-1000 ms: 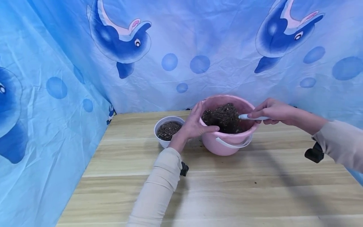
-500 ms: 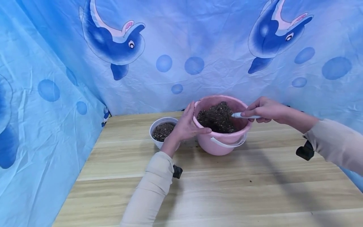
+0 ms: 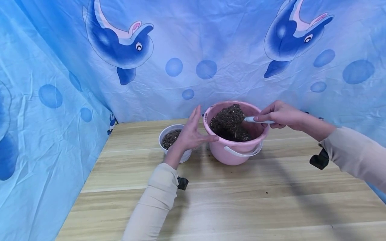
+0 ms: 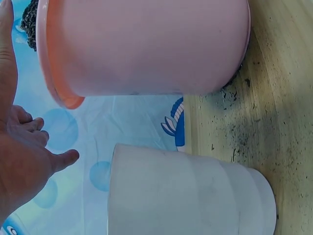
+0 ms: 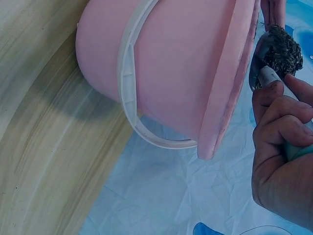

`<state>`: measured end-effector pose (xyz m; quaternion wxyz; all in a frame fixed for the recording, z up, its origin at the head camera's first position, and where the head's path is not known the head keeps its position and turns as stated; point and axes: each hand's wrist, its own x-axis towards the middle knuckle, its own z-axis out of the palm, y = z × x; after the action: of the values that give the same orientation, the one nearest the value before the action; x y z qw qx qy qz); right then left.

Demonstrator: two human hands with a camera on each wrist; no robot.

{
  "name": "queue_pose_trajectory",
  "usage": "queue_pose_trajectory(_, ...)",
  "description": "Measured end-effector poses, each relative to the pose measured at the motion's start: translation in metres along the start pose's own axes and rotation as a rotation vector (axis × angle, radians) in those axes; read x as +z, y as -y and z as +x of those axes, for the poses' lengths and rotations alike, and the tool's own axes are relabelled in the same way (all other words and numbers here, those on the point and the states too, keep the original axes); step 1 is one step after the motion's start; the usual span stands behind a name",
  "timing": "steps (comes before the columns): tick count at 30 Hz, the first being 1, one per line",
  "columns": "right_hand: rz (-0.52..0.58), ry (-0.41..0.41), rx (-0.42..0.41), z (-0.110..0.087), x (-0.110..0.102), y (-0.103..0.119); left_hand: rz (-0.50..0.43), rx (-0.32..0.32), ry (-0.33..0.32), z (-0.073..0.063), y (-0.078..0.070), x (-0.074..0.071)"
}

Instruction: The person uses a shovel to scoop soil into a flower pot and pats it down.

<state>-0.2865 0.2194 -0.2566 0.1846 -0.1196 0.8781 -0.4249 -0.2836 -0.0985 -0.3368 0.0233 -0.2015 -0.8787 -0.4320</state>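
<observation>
My right hand [image 3: 281,115] grips the pale handle of a garden trowel [image 5: 270,74], its blade heaped with dark potting soil [image 3: 230,115]. The loaded blade is raised at the mouth of a pink bucket [image 3: 232,154], which has more soil inside. My left hand [image 3: 193,134] is beside the bucket's left rim with fingers spread and straight; the left wrist view shows nothing in its grasp. Behind that hand and forearm, partly hidden, a white flowerpot [image 4: 181,196] stands left of the bucket, with soil [image 3: 170,139] in it.
The bucket's white carrying handle [image 5: 128,83] hangs down its near side. Soil crumbs [image 4: 239,139] lie on the wooden table [image 3: 226,207] between pot and bucket. A blue dolphin-printed sheet [image 3: 187,43] rises behind the table and along its left side.
My left hand has let go of the bucket rim and moved left toward the flowerpot. The loaded trowel has risen slightly at the bucket's mouth. The head view has also shifted a little.
</observation>
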Motion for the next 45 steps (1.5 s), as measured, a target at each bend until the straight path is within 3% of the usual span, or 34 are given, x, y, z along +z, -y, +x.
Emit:
queue_pose_trajectory(9,0.016,-0.022,0.006,0.001,0.003,0.008,0.032,0.023,-0.026,-0.005,0.009,-0.006)
queue_pose_trajectory(17,0.016,-0.026,0.013,0.001,0.006,0.007,0.043,0.007,-0.016,-0.011,0.011,-0.010)
queue_pose_trajectory(45,0.003,-0.020,-0.019,0.003,0.012,0.012,0.081,0.036,-0.034,-0.026,0.022,-0.023)
